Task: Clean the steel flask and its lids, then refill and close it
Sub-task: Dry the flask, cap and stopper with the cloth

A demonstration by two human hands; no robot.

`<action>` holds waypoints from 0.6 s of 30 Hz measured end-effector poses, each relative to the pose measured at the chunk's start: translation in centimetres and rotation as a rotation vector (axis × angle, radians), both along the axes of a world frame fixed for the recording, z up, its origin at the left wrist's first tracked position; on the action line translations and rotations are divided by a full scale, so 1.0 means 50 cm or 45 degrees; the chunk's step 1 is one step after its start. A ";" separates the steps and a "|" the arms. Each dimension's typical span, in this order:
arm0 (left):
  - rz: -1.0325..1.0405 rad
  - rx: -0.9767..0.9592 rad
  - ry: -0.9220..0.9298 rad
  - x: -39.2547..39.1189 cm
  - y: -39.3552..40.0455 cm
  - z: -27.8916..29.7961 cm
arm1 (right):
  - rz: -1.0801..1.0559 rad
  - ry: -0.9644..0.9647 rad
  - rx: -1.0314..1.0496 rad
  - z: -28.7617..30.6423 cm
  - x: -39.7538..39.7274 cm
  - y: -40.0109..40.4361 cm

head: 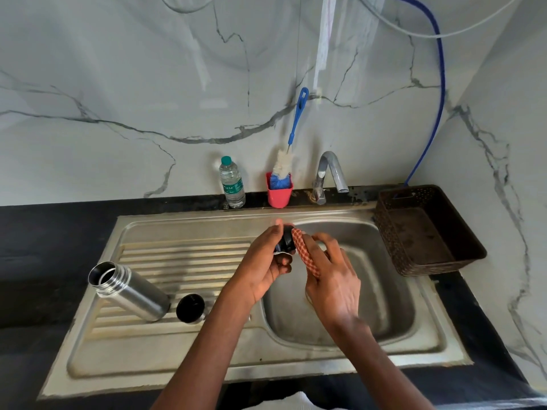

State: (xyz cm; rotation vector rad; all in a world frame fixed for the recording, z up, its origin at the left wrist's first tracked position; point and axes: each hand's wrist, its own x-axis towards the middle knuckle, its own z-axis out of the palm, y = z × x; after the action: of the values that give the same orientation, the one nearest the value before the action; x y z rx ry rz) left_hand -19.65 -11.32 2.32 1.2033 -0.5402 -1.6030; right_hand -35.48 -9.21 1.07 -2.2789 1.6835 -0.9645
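Note:
The open steel flask (130,291) lies on its side on the sink's ribbed drainboard (183,255), mouth toward the upper left. Beside it to the right sits a steel cap with a black inside (191,308). Over the sink basin (381,291), my left hand (263,264) grips a small black inner lid (285,239). My right hand (334,276) holds an orange mesh scrubber (305,253) pressed against that lid.
At the back edge stand a clear water bottle with a green cap (232,183), a red cup (279,192) holding a blue-handled bottle brush (288,149), and a steel tap (330,176). A dark brown basket (426,232) sits right of the sink. Black countertop (44,247) surrounds it.

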 end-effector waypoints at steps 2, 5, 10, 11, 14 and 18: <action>-0.091 -0.029 0.040 -0.001 0.006 -0.005 | -0.036 -0.013 -0.035 0.000 0.002 0.006; -0.099 -0.094 -0.390 -0.022 0.016 -0.002 | -0.086 -0.062 -0.039 0.005 0.001 0.004; 0.043 -0.252 -0.818 -0.049 0.010 -0.023 | -0.008 0.027 -0.004 0.010 0.001 0.017; 0.051 -0.223 -0.903 -0.049 0.007 -0.031 | 0.002 0.050 0.024 0.010 0.004 0.020; 0.035 -0.199 -1.072 -0.042 0.007 -0.047 | 0.037 0.084 0.094 0.017 0.006 0.015; -0.090 -0.419 -1.266 -0.026 0.011 -0.070 | 0.091 -0.078 0.266 0.051 -0.002 -0.011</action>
State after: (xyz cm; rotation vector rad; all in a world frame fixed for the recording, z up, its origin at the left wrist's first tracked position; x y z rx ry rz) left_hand -20.95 -10.77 -1.20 1.6792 -1.4146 -0.8150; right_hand -35.58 -9.77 3.61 -2.1370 1.5850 -0.7945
